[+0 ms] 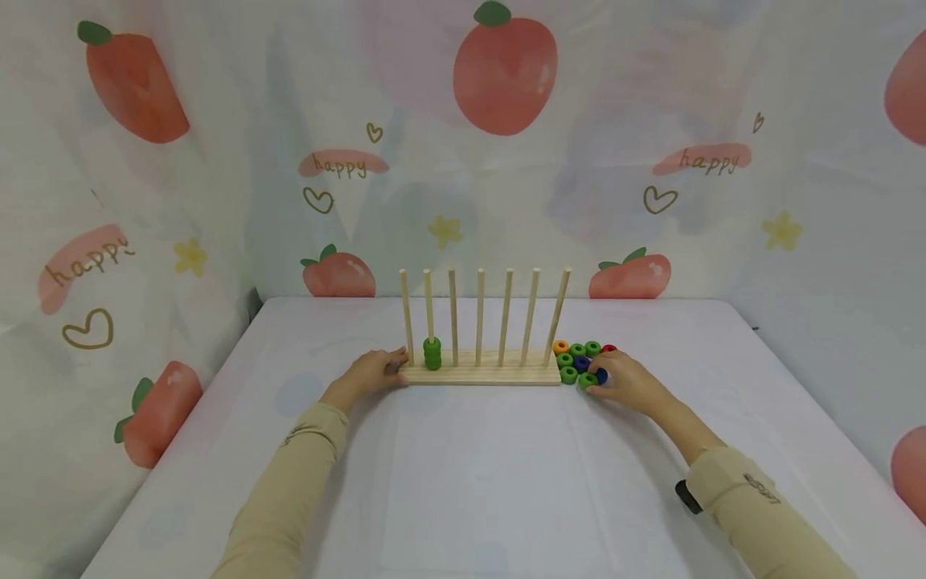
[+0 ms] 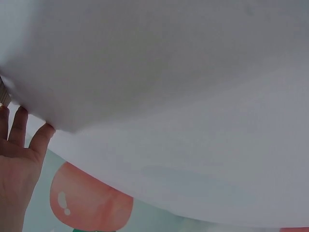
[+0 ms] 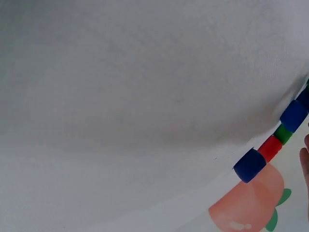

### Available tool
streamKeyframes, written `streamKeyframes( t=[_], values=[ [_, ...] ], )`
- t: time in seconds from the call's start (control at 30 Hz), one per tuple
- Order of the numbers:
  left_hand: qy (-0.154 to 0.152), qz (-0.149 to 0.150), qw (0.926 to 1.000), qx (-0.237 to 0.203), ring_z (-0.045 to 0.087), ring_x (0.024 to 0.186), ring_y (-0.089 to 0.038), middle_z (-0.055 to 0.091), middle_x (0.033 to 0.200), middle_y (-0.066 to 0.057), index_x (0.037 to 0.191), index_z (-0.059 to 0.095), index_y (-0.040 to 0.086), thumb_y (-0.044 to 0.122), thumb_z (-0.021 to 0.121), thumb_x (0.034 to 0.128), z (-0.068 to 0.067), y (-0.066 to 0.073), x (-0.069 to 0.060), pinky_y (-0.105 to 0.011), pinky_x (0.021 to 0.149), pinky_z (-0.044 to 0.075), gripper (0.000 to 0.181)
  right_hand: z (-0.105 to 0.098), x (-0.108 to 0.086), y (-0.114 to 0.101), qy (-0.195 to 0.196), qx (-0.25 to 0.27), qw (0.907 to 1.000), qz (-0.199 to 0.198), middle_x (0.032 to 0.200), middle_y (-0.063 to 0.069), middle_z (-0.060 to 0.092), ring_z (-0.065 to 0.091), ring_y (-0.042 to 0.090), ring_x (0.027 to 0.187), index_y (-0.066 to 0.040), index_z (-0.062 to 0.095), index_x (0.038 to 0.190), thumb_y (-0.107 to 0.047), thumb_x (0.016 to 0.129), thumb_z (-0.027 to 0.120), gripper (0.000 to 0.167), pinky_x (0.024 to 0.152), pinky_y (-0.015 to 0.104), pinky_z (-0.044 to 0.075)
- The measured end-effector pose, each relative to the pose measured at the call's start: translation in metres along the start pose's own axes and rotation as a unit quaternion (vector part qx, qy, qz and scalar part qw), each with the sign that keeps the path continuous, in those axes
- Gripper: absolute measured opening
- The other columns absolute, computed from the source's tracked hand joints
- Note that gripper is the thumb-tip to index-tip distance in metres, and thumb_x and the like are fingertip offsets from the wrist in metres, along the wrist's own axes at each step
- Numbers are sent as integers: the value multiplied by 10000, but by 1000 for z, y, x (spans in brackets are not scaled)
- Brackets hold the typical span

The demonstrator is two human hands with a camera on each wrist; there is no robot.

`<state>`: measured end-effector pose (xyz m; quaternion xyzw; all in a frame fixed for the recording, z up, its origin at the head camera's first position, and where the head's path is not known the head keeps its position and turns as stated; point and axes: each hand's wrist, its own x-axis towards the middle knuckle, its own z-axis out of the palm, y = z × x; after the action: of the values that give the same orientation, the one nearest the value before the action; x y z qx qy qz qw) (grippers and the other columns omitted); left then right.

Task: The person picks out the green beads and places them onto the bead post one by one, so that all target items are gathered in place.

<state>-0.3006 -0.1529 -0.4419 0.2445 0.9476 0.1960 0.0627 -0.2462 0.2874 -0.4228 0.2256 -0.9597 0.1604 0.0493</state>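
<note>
A pale wooden peg rack (image 1: 481, 375) with several upright pegs stands on the table. Green beads (image 1: 432, 355) are stacked on its second peg from the left. My left hand (image 1: 372, 371) holds the rack's left end, thumb at the front and fingers behind. In the left wrist view, the left hand's fingers (image 2: 41, 140) reach the rack's edge (image 2: 5, 94). Beyond the rack's right end, my right hand (image 1: 629, 381) pinches a green bead (image 1: 587, 382) at the near side of the loose beads. Its fingers partly cover a blue bead (image 1: 602, 375).
Loose beads lie against the rack's right end: an orange one (image 1: 560, 346), a red one (image 1: 609, 349), a dark blue one (image 1: 581, 364) and several green ones (image 1: 565, 361). A white cloth covers the table (image 1: 463, 482). A fruit-printed curtain (image 1: 434, 104) rises behind.
</note>
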Motion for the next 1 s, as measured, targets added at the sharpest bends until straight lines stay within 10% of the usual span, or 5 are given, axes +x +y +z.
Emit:
streamKeyframes(
  t=[1.0],
  values=[
    [-77,23,10000,1,441,1273,-419,435,1426,-146,1296,533,-30,248,680,858,0,1,2,-501,1054,379,540,0,11,-40,806,1132,9873,-771,999,192,708,678,324,919,54,645,1046,-45,783,742,297,808,473,543]
  ],
)
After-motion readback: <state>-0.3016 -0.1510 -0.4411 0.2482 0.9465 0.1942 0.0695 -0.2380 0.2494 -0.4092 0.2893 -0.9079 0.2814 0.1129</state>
